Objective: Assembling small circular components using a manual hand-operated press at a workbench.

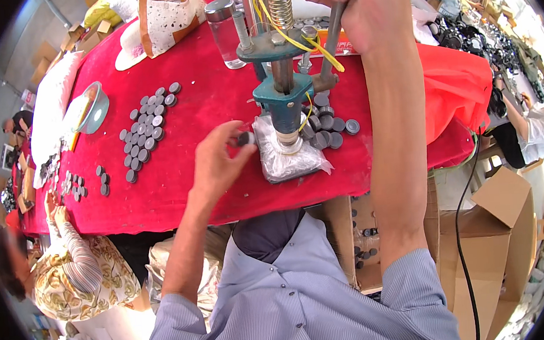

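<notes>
My left hand [219, 162] pinches a small dark grey round cap [244, 138] between thumb and fingers, slightly smeared by motion, just left of the press. Up at the top, my right hand [368, 10] is wrapped around the metal lever [336, 32] of a green hand press [282, 94]. The press's ram comes down onto a base wrapped in clear plastic [287, 159]. What lies right under the ram is hard to make out. Right of the base, several grey caps [326, 122] lie in a loose heap.
More grey caps [147, 130] are spread on the red cloth [184, 113] at left, near a pale blue bowl [93, 108]. A glass jar [226, 36] stands behind the press. Cardboard boxes [482, 243] sit at lower right. Another person [79, 274] works at the left.
</notes>
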`<state>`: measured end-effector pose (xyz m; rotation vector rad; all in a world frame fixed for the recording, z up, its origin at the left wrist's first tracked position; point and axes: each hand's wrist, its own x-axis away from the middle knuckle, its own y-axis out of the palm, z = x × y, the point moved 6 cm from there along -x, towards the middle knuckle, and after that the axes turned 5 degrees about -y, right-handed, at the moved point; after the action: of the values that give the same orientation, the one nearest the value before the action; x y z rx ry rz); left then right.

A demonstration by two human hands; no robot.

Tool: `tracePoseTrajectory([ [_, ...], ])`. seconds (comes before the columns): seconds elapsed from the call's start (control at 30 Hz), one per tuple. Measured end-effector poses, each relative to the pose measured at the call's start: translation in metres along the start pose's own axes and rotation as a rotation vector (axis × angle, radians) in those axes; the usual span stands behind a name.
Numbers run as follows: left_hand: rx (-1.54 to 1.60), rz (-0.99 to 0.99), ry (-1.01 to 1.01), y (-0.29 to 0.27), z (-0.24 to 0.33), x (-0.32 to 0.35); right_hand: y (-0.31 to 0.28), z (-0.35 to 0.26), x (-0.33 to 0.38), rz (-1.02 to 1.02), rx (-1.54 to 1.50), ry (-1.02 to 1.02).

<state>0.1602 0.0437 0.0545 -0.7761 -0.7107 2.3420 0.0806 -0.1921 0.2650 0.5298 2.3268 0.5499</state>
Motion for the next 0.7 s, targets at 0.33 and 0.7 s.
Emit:
tracePoseTrajectory([
  [0.33, -0.062, -0.092, 0.045, 0.05, 0.039, -0.01, 0.015, -0.025, 0.052, -0.015, 0.022, -0.189],
  [0.7, 0.146, -0.069, 0.017, 0.011, 0.016, -0.017, -0.031, -0.012, 0.198, -0.331, 0.213, -0.514],
])
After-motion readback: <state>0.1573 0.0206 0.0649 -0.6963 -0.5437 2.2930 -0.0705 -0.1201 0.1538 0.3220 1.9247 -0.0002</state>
